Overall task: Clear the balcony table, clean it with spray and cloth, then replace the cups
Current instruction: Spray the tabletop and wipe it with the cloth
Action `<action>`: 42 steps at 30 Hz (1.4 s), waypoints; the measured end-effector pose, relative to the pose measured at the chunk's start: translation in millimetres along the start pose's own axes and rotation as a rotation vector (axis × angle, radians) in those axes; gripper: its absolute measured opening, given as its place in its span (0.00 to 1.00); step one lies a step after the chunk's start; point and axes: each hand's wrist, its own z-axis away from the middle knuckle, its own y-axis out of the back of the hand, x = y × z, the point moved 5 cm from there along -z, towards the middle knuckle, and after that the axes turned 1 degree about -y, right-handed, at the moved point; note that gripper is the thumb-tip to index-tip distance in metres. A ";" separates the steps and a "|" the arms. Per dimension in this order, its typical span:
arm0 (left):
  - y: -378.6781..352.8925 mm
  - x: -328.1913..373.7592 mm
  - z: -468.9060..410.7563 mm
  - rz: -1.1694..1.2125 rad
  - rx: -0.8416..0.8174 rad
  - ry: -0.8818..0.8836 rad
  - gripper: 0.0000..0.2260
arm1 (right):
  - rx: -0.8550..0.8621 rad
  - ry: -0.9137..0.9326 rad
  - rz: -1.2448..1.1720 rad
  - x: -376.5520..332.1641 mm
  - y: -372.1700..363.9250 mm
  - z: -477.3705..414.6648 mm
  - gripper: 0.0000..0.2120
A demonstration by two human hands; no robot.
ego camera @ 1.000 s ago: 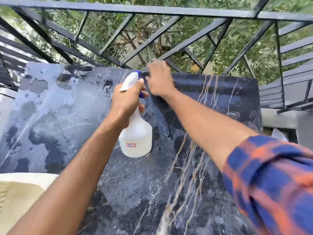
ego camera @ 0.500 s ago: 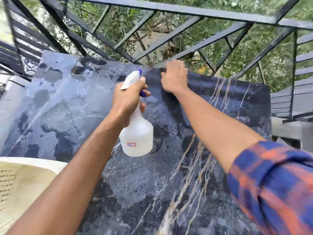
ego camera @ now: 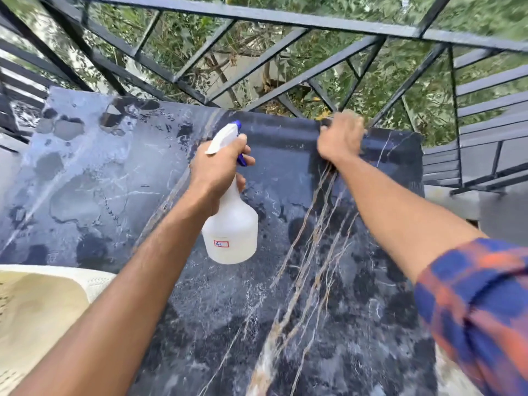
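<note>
While the table point(ego camera: 314, 310) stands bare of cups, none of which can be seen anywhere in view, the cleaning step is judged to be in hand. The spray bottle point(ego camera: 231, 235) is held upright above the middle of the table by the left hand point(ego camera: 220, 167), whose fingers are wrapped round its neck, with one finger laid on the blue trigger. The nozzle is pointed away, toward the far edge.

The right hand point(ego camera: 340, 141) is stretched out to that far edge, on its right part, back upward and fingers bent down. A small dark scrap at the hand's left side is taken to be the cloth point(ego camera: 325, 127); the rest is hidden beneath the hand, so it cannot be told whether the cloth is gripped or only pressed flat.

Wet patches and streaks are seen on the left part of the table, while the right part looks darker and more even. A wipe along the far edge is judged to be under way.

For the next move, the cloth needs to be drawn across the wet left part with steady pressure, and more spray may be wanted there. Care is called for at the far edge, since the railing point(ego camera: 285, 21) stands just behind it. The cups are yet to be put back.
</note>
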 end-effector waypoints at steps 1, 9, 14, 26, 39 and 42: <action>-2.3 -1.6 2.2 0.003 -0.004 0.002 0.12 | -0.019 0.060 0.002 -28.2 -4.8 6.2 0.17; -32.0 -3.6 4.3 -0.015 -0.041 -0.015 0.12 | -0.164 0.686 -0.151 -86.1 -9.8 101.2 0.25; -54.8 -5.8 9.8 -0.041 -0.111 0.000 0.12 | 0.066 0.250 -0.065 108.5 29.4 24.8 0.18; -79.4 -10.0 21.6 -0.074 -0.135 -0.022 0.16 | -0.131 0.584 -0.099 -32.3 -7.1 111.0 0.25; -124.2 -24.4 32.3 -0.142 -0.267 -0.020 0.12 | -0.105 0.051 -0.068 177.4 40.0 7.0 0.25; -130.9 -23.7 32.5 -0.137 -0.279 -0.012 0.12 | -0.074 0.041 -0.120 191.7 31.0 80.7 0.25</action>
